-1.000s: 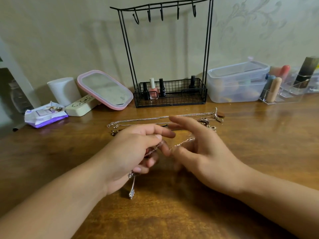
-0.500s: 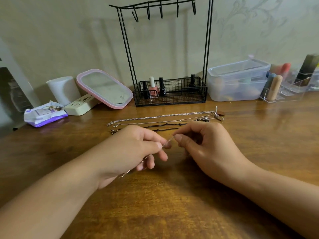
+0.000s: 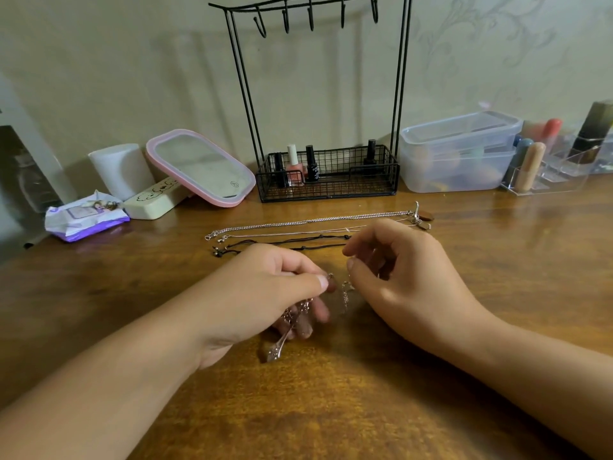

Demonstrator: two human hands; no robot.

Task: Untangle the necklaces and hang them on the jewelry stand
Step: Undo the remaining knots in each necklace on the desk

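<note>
We see both hands low over the table (image 3: 365,410), near centre. Left hand (image 3: 265,293) has its fingers curled, thumb and forefinger pinching one end of a silver chain (image 3: 298,315); the rest of that chain bunches under the palm and its pendant (image 3: 277,350) hangs out below, tip down near the wood. Right hand (image 3: 398,283) is curled too, thumb and forefinger pinching the chain's other end, a short length dangling from it. The two pinch points sit close, with a small gap between them.

Behind the hands we have the other necklaces (image 3: 298,227) laid flat in rough parallel lines: silver chains and black cords, clasps at the left, pendants at the right, partly hidden by the right hand.

Stand (image 3: 318,94) is upright at the back by the wall; the five hooks we can see on its top bar are bare. Its wire basket holds nail polish bottles (image 3: 295,164).

Left of the stand we note a pink-rimmed mirror (image 3: 202,167) tilted back, a white cup (image 3: 121,169), a cream case (image 3: 156,200) and a wipes pack (image 3: 84,215). Right of it we note a clear tub (image 3: 459,151) and an acrylic organiser (image 3: 550,167) with cosmetics.
</note>
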